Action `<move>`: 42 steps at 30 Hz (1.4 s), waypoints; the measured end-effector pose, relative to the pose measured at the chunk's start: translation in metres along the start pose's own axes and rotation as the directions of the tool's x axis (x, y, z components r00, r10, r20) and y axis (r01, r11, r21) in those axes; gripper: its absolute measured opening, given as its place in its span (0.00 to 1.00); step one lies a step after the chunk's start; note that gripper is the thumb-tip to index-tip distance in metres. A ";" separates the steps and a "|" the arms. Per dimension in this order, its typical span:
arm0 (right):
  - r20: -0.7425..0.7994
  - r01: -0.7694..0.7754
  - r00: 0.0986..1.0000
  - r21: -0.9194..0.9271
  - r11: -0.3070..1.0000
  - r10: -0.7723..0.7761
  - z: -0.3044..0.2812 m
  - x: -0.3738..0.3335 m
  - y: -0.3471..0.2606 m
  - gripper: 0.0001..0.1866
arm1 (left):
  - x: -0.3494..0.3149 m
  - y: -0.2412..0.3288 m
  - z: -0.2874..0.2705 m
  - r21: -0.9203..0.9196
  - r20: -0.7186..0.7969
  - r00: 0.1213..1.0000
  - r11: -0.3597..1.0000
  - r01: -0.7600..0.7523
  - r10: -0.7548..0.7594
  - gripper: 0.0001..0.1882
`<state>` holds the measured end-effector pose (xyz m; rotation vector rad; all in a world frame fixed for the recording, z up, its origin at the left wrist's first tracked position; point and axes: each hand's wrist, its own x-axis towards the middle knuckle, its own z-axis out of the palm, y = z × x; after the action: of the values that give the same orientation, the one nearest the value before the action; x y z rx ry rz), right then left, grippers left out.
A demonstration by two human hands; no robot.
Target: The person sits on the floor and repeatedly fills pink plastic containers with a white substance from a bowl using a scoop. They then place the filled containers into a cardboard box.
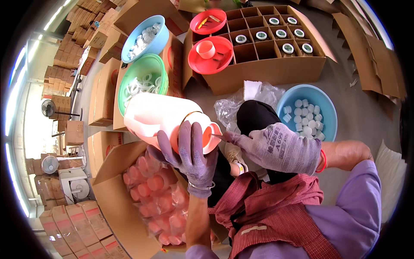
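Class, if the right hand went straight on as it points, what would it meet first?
The right hand would probably meet the pink jug first, at its open end, though depth is unclear.

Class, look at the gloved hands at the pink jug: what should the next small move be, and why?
Probably ease the thin tool along the jug's rim in a short stroke. The right hand grips it with its tip by the opening, and the left hand, fingers spread, steadies the pink jug near that end. Whether the tip touches is hard to tell.
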<state>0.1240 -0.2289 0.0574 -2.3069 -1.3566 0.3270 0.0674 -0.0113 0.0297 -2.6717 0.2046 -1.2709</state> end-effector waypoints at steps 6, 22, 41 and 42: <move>0.125 -0.117 0.989 0.348 0.930 0.077 -0.004 0.005 0.001 0.27 | -0.009 0.001 0.002 -0.021 0.046 0.998 0.999 0.033 -0.032 0.31; 0.471 -0.457 0.880 0.875 0.159 -0.065 -0.013 0.011 0.005 0.26 | -0.006 0.005 0.013 -0.068 -0.060 0.998 0.998 0.011 -0.015 0.26; 0.334 -0.294 0.933 0.924 -0.246 0.138 -0.003 0.002 -0.013 0.29 | -0.004 0.029 0.027 -0.449 0.079 0.960 0.851 0.273 -0.267 0.34; 0.341 -0.318 0.924 0.937 -0.147 0.171 -0.010 0.002 -0.011 0.30 | -0.004 0.031 0.029 -0.453 0.081 0.956 0.844 0.287 -0.282 0.35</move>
<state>0.1204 -0.2247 0.0712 -1.0382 -0.1934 1.1548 0.0853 -0.0380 0.0020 -3.2150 0.1210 -1.4433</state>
